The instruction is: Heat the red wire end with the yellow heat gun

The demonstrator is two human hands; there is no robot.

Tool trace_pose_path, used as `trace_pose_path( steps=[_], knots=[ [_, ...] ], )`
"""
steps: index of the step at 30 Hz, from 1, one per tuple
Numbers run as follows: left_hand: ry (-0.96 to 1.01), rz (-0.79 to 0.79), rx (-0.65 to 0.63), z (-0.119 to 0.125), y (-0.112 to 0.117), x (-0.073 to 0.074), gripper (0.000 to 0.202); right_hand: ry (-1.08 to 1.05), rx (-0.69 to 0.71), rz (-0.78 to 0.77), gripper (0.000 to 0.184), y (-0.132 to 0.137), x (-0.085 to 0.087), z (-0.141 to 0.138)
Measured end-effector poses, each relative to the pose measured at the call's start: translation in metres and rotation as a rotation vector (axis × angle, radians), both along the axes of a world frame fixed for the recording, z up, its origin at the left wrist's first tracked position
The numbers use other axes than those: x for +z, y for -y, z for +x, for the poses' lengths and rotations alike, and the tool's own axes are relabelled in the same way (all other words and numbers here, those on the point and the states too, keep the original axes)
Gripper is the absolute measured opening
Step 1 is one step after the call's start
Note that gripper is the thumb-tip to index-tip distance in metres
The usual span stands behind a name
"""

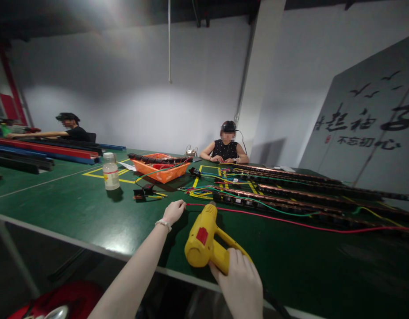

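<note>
My right hand [241, 281] is wrapped round the handle of a yellow heat gun [201, 239]. Its nozzle points away from me, close to a red wire [277, 216] that runs across the table to the right edge of the view. The end of that wire is pinched between the fingers of my left hand [174, 212], just left of the nozzle. Beyond the wire lie long dark rails with copper-coloured strips [257, 200], with green, yellow, blue and red wires coming from their near-left ends. A small black connector with short wires [146, 193] rests left of them.
An orange basket [163, 173] with wired parts stands on the green table [75, 212], beside a plastic bottle [110, 173]. Red, blue and black rails [48, 149] lie at the far left. One person [227, 148] sits across the table, another [76, 130] at the left.
</note>
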State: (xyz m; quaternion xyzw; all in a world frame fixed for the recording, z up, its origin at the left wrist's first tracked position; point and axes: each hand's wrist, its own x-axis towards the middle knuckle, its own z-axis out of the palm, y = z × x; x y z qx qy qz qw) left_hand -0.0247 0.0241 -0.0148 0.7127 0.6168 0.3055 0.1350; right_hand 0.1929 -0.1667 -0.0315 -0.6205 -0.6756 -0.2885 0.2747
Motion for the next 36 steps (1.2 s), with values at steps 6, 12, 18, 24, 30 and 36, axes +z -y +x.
trace_pose_path(
  steps=[6,12,18,24,30,36],
  knots=[
    [-0.057,-0.006,-0.006,0.0,-0.003,-0.001,0.033,-0.09,0.077,0.001,0.036,-0.008,-0.011,-0.03],
    [-0.058,-0.048,-0.011,-0.002,-0.007,0.001,0.033,-0.139,0.146,0.0,0.041,-0.012,-0.017,-0.039],
    [0.009,-0.036,0.004,-0.006,-0.007,0.003,0.032,-0.16,0.198,0.014,0.048,-0.016,-0.021,-0.039],
    [0.047,-0.005,0.011,-0.007,-0.005,0.001,0.032,-0.169,0.234,0.017,0.048,-0.015,-0.015,-0.034],
    [0.061,0.017,0.016,-0.005,-0.004,-0.001,0.029,-0.15,0.281,-0.011,0.047,-0.016,-0.005,-0.005],
    [0.068,0.008,0.021,-0.004,-0.004,-0.001,0.033,-0.102,0.229,0.04,0.052,-0.013,-0.004,0.021]
  ],
)
